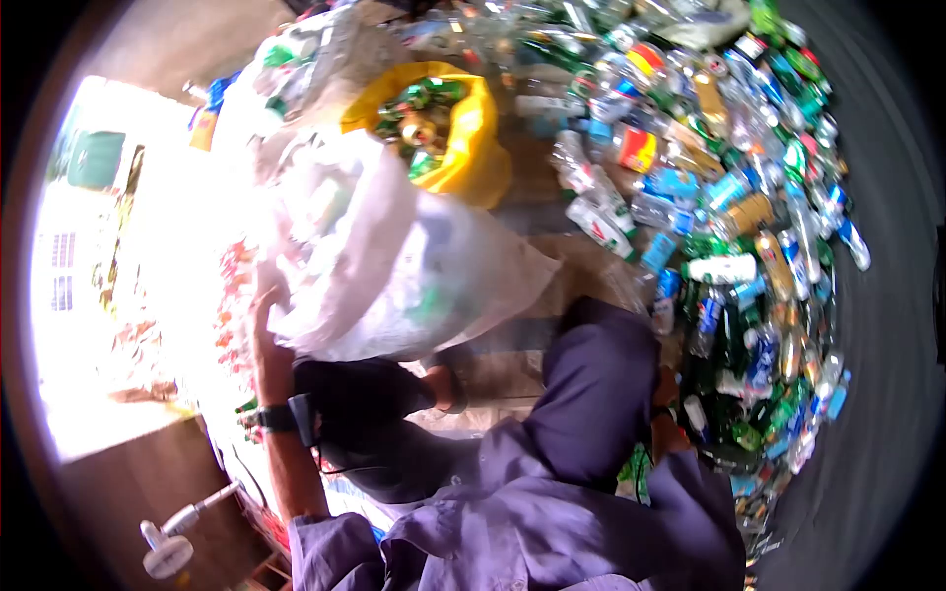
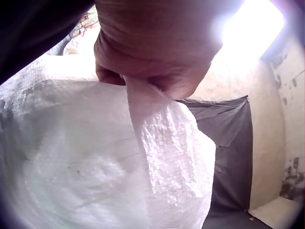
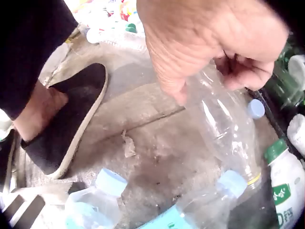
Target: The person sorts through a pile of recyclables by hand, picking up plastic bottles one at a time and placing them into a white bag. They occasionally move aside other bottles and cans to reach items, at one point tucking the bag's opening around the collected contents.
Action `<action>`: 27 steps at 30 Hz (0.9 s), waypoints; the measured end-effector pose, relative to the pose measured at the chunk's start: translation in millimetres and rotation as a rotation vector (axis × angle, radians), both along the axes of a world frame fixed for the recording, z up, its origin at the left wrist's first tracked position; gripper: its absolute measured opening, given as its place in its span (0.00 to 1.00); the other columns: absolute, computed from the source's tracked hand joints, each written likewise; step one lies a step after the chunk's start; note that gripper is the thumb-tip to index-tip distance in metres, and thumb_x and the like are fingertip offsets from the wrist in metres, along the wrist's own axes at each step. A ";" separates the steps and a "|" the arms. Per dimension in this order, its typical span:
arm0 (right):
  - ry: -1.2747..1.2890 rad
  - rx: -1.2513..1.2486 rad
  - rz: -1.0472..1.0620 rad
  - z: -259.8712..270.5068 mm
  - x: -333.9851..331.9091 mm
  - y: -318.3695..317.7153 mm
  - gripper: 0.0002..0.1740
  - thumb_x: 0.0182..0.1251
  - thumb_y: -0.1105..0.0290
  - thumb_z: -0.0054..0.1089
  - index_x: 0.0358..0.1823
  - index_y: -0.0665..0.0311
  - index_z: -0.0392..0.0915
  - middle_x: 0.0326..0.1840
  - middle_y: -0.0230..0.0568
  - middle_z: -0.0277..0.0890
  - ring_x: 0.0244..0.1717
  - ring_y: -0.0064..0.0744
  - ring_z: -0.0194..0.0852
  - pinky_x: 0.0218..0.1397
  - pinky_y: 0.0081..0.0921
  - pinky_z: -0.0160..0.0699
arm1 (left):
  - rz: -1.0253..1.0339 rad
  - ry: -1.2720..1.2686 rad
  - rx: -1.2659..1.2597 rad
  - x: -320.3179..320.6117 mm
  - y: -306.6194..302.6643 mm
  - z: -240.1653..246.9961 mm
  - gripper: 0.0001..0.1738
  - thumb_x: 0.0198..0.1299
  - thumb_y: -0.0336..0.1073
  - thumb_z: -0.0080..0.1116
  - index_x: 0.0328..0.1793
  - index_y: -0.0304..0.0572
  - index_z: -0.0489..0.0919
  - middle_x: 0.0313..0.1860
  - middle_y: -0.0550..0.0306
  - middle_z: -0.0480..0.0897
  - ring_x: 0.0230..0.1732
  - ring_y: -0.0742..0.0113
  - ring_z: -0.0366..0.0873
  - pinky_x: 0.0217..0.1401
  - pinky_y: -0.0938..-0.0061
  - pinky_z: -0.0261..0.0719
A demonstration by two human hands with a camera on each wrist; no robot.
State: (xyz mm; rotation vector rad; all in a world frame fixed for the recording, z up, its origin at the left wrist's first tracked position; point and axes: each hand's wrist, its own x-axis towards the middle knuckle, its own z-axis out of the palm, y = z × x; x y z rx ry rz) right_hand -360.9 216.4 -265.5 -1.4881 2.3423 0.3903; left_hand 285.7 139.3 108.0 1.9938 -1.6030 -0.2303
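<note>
My left hand (image 1: 264, 320) grips the edge of a white woven sack (image 1: 394, 266), which bulges with green and clear shapes inside. The left wrist view shows the folded rim (image 2: 167, 143) of the sack pinched under the curled fingers of the hand (image 2: 157, 52). Beside my knee, my right hand (image 1: 666, 386) is partly hidden by the leg in the head view. Seen from the right wrist, this hand (image 3: 214, 43) holds a clear plastic bottle (image 3: 224, 119) between thumb and fingers, the bottle slanting down over the floor.
A large heap of plastic bottles (image 1: 749, 266) lies on the right, against a dark sheet (image 1: 887, 246). Beyond the white sack stands a yellow bag (image 1: 483, 138) with green items inside. Blue-capped bottles (image 3: 93, 205) and a shoe (image 3: 71, 119) are near the right hand.
</note>
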 end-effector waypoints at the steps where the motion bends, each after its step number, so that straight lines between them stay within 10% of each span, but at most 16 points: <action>1: -0.005 -0.170 0.100 -34.9 -13.8 14.1 0.15 0.62 0.60 0.59 0.43 0.63 0.80 0.46 0.48 0.82 0.43 0.52 0.82 0.44 0.44 0.81 | -0.043 -0.181 -0.063 -1.8 -1.5 -0.9 0.33 0.46 0.15 0.62 0.64 0.34 0.77 0.61 0.44 0.79 0.65 0.49 0.75 0.71 0.60 0.70; 5: -0.114 -0.263 0.072 -27.7 -20.8 -2.4 0.13 0.64 0.61 0.59 0.41 0.63 0.79 0.42 0.47 0.82 0.40 0.49 0.81 0.42 0.43 0.78 | -0.182 -0.121 -0.177 -9.4 -19.6 17.6 0.17 0.57 0.28 0.59 0.54 0.31 0.80 0.46 0.49 0.83 0.47 0.57 0.80 0.52 0.68 0.77; 7: -0.216 -0.379 0.080 -16.2 -21.3 -18.9 0.12 0.64 0.62 0.59 0.40 0.63 0.79 0.40 0.46 0.81 0.39 0.47 0.80 0.41 0.42 0.77 | 0.189 0.614 -0.121 -17.3 -25.7 17.4 0.14 0.61 0.30 0.56 0.51 0.30 0.81 0.40 0.55 0.84 0.40 0.67 0.81 0.46 0.73 0.78; 12: -0.597 -0.755 0.109 24.7 -26.3 -89.5 0.10 0.66 0.63 0.59 0.37 0.64 0.79 0.35 0.45 0.81 0.35 0.42 0.79 0.38 0.41 0.74 | 0.296 1.020 -0.175 -11.2 -18.2 7.6 0.14 0.62 0.28 0.56 0.52 0.30 0.81 0.39 0.58 0.84 0.37 0.75 0.79 0.42 0.79 0.77; 18: -1.045 -0.781 -0.148 258.6 79.1 -213.4 0.15 0.70 0.58 0.63 0.33 0.62 0.78 0.24 0.28 0.70 0.24 0.17 0.62 0.30 0.20 0.61 | 0.271 1.022 -0.144 5.3 -6.0 -1.9 0.13 0.62 0.25 0.56 0.53 0.31 0.80 0.42 0.56 0.86 0.40 0.74 0.82 0.46 0.79 0.79; 23: -1.385 -0.953 0.320 419.6 180.7 -239.7 0.14 0.70 0.60 0.61 0.40 0.64 0.78 0.33 0.32 0.75 0.32 0.23 0.68 0.36 0.23 0.65 | 0.253 1.052 -0.152 -0.2 -1.5 6.3 0.16 0.62 0.27 0.56 0.55 0.30 0.81 0.45 0.57 0.86 0.42 0.75 0.82 0.49 0.79 0.79; 25: -0.976 -1.062 0.758 448.2 213.1 -249.7 0.20 0.68 0.61 0.62 0.51 0.71 0.79 0.39 0.34 0.78 0.34 0.23 0.68 0.36 0.24 0.68 | 0.192 1.098 -0.170 0.2 -3.9 5.8 0.17 0.62 0.27 0.56 0.57 0.29 0.80 0.46 0.56 0.86 0.43 0.74 0.82 0.50 0.78 0.79; 27: -1.380 -0.923 0.539 489.0 280.9 -230.8 0.25 0.65 0.60 0.65 0.56 0.74 0.78 0.41 0.34 0.78 0.35 0.22 0.69 0.39 0.23 0.72 | 0.166 1.065 -0.169 2.4 -3.4 3.9 0.16 0.62 0.26 0.56 0.55 0.30 0.80 0.46 0.56 0.86 0.42 0.74 0.82 0.49 0.78 0.80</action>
